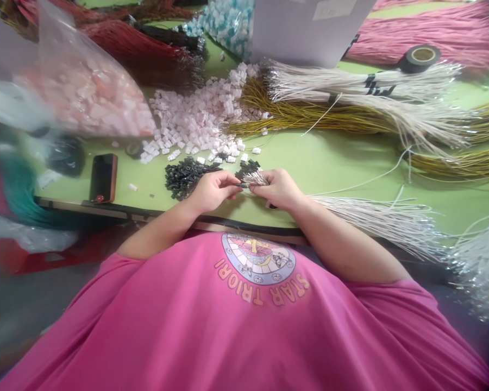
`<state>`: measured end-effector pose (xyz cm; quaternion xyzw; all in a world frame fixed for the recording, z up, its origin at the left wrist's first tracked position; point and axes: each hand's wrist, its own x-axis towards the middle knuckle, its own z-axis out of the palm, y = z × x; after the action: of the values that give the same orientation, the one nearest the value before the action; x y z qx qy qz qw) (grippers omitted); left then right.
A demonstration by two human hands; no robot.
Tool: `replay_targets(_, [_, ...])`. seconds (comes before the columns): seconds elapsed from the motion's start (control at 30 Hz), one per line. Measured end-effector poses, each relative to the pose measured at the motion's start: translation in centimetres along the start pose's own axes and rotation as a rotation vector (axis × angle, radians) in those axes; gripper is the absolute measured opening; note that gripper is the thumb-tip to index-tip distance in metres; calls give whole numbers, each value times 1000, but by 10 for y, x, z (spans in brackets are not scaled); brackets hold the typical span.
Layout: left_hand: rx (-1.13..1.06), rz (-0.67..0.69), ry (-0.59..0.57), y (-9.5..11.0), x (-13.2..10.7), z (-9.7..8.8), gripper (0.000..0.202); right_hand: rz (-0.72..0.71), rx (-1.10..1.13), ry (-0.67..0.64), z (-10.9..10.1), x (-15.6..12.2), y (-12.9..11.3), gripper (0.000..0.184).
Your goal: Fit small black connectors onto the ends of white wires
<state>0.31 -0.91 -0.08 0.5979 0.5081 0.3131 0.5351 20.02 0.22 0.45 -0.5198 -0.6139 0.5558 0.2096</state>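
My right hand [280, 190] is closed round a bundle of white wires [256, 178] whose silver tips poke out towards my left hand. The long tails of these wires trail off to the right past my forearm. My left hand [214, 189] is pinched at the wire tips, with a small dark piece [240, 185] between thumb and finger, probably a black connector housing. Beneath and beside the left hand lies a heap of small black connector housings [183, 176]. Another part of the black pieces [248, 167] shows behind the fingertips.
Loose white connector housings [199, 114] spread behind the hands. A bag of pinkish housings [101, 92], a phone [103, 178] and a tape roll [421, 57] lie on the green table [338, 163]. White wire bundles [350, 81] and yellow wires [305, 117] lie at the back right.
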Motion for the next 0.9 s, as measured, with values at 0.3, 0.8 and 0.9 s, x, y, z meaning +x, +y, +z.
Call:
replay_targets(0.3, [134,39,-63,-6,2,9,10,-71,-96,-12,3,2,0,18])
replay_targets(0.8, [886,180,-32,4,-2,-28,22,70,90,-10,-9,0,-4,26])
replay_targets(0.9, [1050,113,145,2,23,-47,23,53,74,-27,-8,-1,-9,17])
